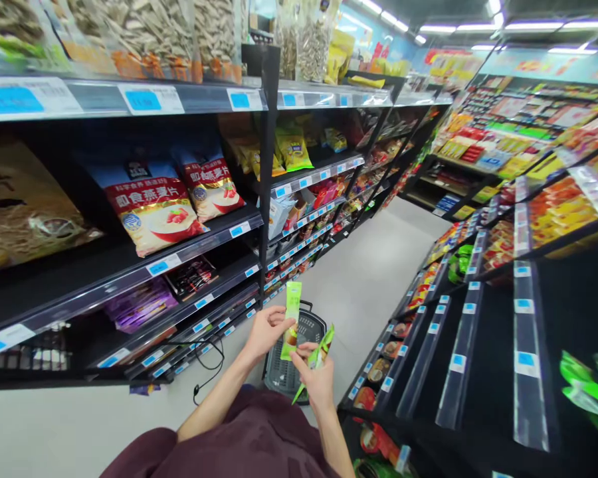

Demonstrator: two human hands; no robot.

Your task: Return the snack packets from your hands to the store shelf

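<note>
My left hand (269,329) pinches a narrow light-green snack packet (293,302) along its side, the packet standing upright. In my right hand (319,380) is a second green snack packet (323,346), tilted and partly covered by the fingers. The right fingertips also reach the lower end of the first packet; whether they grip it I cannot tell. Below both hands a dark grey shopping basket (313,323) with a perforated base is on the floor, in part hidden by my hands and forearms.
Left shelves hold red-and-white oatmeal bags (154,206) and purple packets (142,305). Black shelving (453,358) flanks the aisle on the right, with a green packet (591,385) near its edge. A black cable (214,358) hangs at lower left. Pale floor (379,259) runs ahead between them.
</note>
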